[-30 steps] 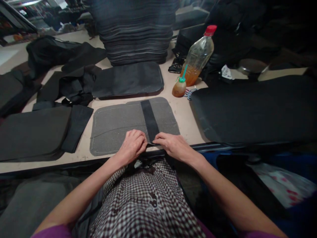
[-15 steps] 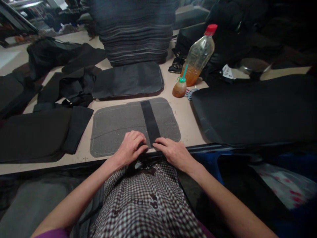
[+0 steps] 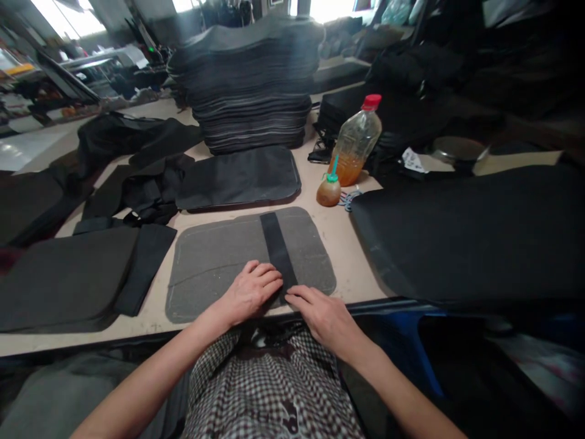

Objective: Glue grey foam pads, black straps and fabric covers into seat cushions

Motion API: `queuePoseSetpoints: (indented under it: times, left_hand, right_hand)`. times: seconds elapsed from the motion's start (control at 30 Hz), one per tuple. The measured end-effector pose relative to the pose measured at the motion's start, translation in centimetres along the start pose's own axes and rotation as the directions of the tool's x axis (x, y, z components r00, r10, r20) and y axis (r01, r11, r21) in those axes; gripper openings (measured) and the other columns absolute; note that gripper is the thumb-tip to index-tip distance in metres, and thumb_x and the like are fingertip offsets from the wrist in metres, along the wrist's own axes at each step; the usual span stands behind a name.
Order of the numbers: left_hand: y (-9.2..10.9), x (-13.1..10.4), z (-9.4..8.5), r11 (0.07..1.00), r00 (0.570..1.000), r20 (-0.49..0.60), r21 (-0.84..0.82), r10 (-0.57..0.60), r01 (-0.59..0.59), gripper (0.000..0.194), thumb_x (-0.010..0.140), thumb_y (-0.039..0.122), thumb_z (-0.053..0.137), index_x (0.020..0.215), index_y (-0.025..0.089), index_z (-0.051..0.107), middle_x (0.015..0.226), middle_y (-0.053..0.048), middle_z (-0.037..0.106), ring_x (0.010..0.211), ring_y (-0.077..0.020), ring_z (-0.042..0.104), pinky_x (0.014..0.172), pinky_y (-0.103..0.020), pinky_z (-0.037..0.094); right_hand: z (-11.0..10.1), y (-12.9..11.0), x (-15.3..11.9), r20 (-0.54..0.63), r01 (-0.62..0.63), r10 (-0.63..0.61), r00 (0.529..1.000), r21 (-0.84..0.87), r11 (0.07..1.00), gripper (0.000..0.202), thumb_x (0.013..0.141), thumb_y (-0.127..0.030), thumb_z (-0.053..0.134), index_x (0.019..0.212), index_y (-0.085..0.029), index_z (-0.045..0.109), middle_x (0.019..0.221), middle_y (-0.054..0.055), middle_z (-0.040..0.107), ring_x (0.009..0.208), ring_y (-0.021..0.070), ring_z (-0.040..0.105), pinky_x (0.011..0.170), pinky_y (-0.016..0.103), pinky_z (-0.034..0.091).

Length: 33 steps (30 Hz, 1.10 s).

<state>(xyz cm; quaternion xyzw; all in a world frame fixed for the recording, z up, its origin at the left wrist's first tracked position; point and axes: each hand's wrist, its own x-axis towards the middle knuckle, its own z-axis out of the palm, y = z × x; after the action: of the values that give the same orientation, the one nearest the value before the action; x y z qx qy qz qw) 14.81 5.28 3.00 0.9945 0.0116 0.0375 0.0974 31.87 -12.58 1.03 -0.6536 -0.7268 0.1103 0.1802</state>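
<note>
A grey panel (image 3: 214, 256) with rounded corners lies flat at the table's front edge. Across its right part runs a black strip (image 3: 275, 244), from the panel's far edge toward the near edge. My left hand (image 3: 255, 288) rests palm down on the panel, fingers spread a little, fingertips at the strip's left side. On the other side, my right hand (image 3: 317, 311) touches the strip's near end with its fingertips; its fingers are held together, and whether they pinch the strip is not clear.
Behind the panel lies a black panel (image 3: 237, 177), with a tall stack of dark sheets (image 3: 256, 91) beyond. A red-capped bottle (image 3: 359, 143) and a small oil bottle (image 3: 328, 192) stand right of it. Large black pieces (image 3: 475, 238) lie right, dark pads (image 3: 68, 274) left.
The view has tilted up, so the table sits lower in the picture. My left hand has flattened from a curled shape, its fingers now on the panel beside the strip. My right hand stays at the strip's near end.
</note>
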Motion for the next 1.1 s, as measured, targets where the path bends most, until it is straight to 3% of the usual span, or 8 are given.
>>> queuePoseSetpoints:
  times: [0.17, 0.33, 0.43, 0.5, 0.63, 0.73, 0.93, 1.1]
  left_hand:
    - [-2.9, 1.3, -1.1, 0.978, 0.989, -0.075, -0.176, -0.126, 0.111, 0.028, 0.103, 0.014, 0.043, 0.118, 0.023, 0.064, 0.125, -0.006, 0.068, 0.123, -0.0212, 0.054, 0.105, -0.042, 0.038]
    - [-10.7, 4.8, -2.0, 0.899, 0.881, -0.193, -0.167, -0.432, 0.404, 0.028, 0.104, 0.024, 0.045, 0.126, 0.021, 0.062, 0.122, -0.009, 0.067, 0.113, -0.0236, 0.057, 0.098, -0.041, 0.044]
    - [-14.6, 6.6, -1.9, 0.869, 0.85, -0.186, -0.065, -0.493, 0.49, 0.03, 0.103, 0.025, 0.046, 0.127, 0.019, 0.061, 0.126, -0.012, 0.066, 0.115, -0.0266, 0.055, 0.098, -0.043, 0.043]
    - [-16.0, 7.3, -1.6, 0.852, 0.842, -0.156, 0.002, -0.517, 0.523, 0.031, 0.103, 0.026, 0.043, 0.127, 0.021, 0.062, 0.126, -0.011, 0.065, 0.114, -0.0277, 0.054, 0.094, -0.043, 0.043]
    - [-16.8, 7.9, -1.1, 0.837, 0.836, -0.127, 0.061, -0.534, 0.544, 0.029, 0.103, 0.027, 0.044, 0.123, 0.024, 0.065, 0.119, -0.011, 0.065, 0.111, -0.028, 0.054, 0.092, -0.043, 0.041]
    - [-17.3, 8.0, -0.9, 0.836, 0.834, -0.125, 0.055, -0.537, 0.546, 0.026, 0.101, 0.029, 0.048, 0.12, 0.024, 0.067, 0.115, -0.012, 0.064, 0.111, -0.0288, 0.053, 0.093, -0.044, 0.04]
    - [-18.2, 8.4, -0.7, 0.834, 0.83, -0.115, 0.022, -0.546, 0.552, 0.024, 0.099, 0.035, 0.054, 0.112, 0.023, 0.07, 0.111, -0.012, 0.064, 0.11, -0.0304, 0.054, 0.092, -0.046, 0.04]
    - [-18.3, 8.6, -0.7, 0.833, 0.827, -0.112, -0.012, -0.551, 0.553, 0.02, 0.097, 0.034, 0.058, 0.107, 0.022, 0.07, 0.108, -0.01, 0.066, 0.107, -0.0293, 0.056, 0.091, -0.044, 0.04]
  right_hand:
    - [-0.5, -0.2, 0.4, 0.035, -0.049, 0.048, 0.998, 0.034, 0.998, 0.047, 0.096, -0.005, 0.047, 0.139, -0.022, 0.056, 0.129, 0.007, 0.066, 0.107, 0.023, 0.063, 0.079, 0.036, 0.058]
    - [-0.9, -0.6, 1.0, 0.014, -0.059, 0.059, 0.998, 0.01, 0.998, 0.043, 0.097, -0.007, 0.051, 0.138, -0.019, 0.058, 0.12, 0.009, 0.069, 0.102, 0.0247, 0.063, 0.075, 0.036, 0.057]
    - [-1.3, -0.8, 1.7, 0.008, -0.053, 0.053, 0.999, 0.018, 0.998, 0.035, 0.099, -0.01, 0.05, 0.131, -0.019, 0.061, 0.109, 0.009, 0.07, 0.098, 0.025, 0.063, 0.073, 0.035, 0.055]
    - [-1.6, -0.9, 2.2, 0.005, -0.059, 0.059, 0.998, 0.039, 0.997, 0.03, 0.102, -0.013, 0.047, 0.126, -0.02, 0.064, 0.105, 0.008, 0.067, 0.096, 0.0239, 0.063, 0.072, 0.034, 0.054]
    - [-2.4, -0.7, 3.4, -0.011, -0.07, 0.072, 0.997, 0.102, 0.992, 0.027, 0.105, -0.019, 0.043, 0.12, -0.021, 0.065, 0.103, 0.007, 0.061, 0.085, 0.0186, 0.064, 0.067, 0.031, 0.053]
    - [-3.3, 0.3, 5.3, -0.011, -0.093, 0.094, 0.996, 0.093, 0.991, 0.027, 0.105, -0.023, 0.044, 0.123, -0.021, 0.063, 0.113, 0.008, 0.062, 0.09, 0.0185, 0.066, 0.07, 0.031, 0.055]
    - [-3.5, 2.5, 10.9, 0.071, -0.171, 0.183, 0.981, -0.158, 0.973, 0.048, 0.1, -0.01, 0.04, 0.146, -0.019, 0.048, 0.149, 0.012, 0.052, 0.113, 0.0227, 0.066, 0.086, 0.035, 0.058]
    - [-2.6, 2.5, 12.9, 0.115, -0.192, 0.237, 0.965, -0.307, 0.932, 0.054, 0.097, -0.006, 0.035, 0.149, -0.019, 0.045, 0.149, 0.013, 0.051, 0.101, 0.0229, 0.068, 0.073, 0.034, 0.057]
